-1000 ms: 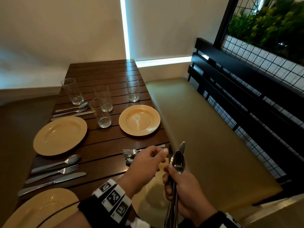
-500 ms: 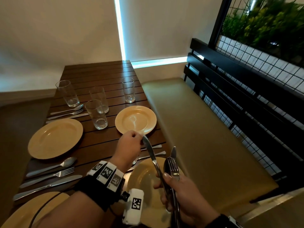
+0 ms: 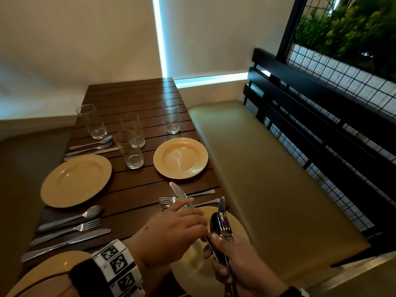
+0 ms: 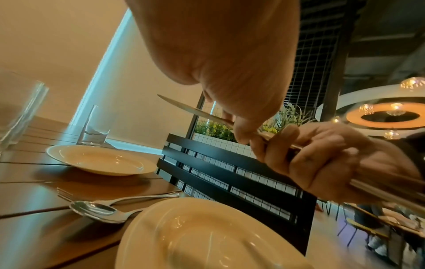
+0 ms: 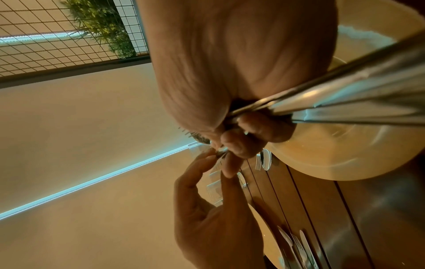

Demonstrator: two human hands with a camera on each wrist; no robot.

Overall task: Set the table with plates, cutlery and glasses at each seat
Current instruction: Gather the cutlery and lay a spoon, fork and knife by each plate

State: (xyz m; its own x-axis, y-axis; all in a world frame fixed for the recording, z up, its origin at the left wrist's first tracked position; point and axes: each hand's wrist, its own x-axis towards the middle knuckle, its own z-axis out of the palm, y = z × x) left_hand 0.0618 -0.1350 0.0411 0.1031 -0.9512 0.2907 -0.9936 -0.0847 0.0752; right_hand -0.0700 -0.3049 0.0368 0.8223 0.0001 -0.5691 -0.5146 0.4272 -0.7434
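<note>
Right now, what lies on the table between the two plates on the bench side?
A fork and a spoon lie there on the wood, side by side; the left wrist view shows them best. The knife is above them in the left hand.

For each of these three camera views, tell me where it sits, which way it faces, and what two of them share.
Head: worn high, looking forward and down at the table; left hand and right hand both show.
Left wrist: low over the table, facing the bench backrest; left palm overhead, pinching a knife.
Right wrist: rolled sideways, along the right hand gripping the cutlery bundle.
Shared: both wrist views show the nearest plate.
</note>
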